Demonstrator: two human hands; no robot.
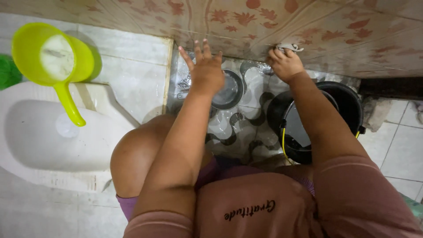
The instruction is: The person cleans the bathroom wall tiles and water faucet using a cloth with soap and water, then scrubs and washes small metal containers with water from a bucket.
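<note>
I squat over a patterned wet floor. My left hand [205, 69] is raised with fingers spread, holding nothing, above a round metal bowl [229, 90] that sits on the floor. My right hand [285, 64] presses a small whitish cloth or scrubber [288, 46] against the base of the leaf-patterned wall tiles [264, 22]. My right forearm crosses over a black bucket [328, 121] that holds water.
A lime-green dipper [50, 57] with a long handle rests on the edge of a white squat toilet [48, 132] at the left. White floor tiles [132, 75] lie between. My bare knee [136, 154] is at the centre.
</note>
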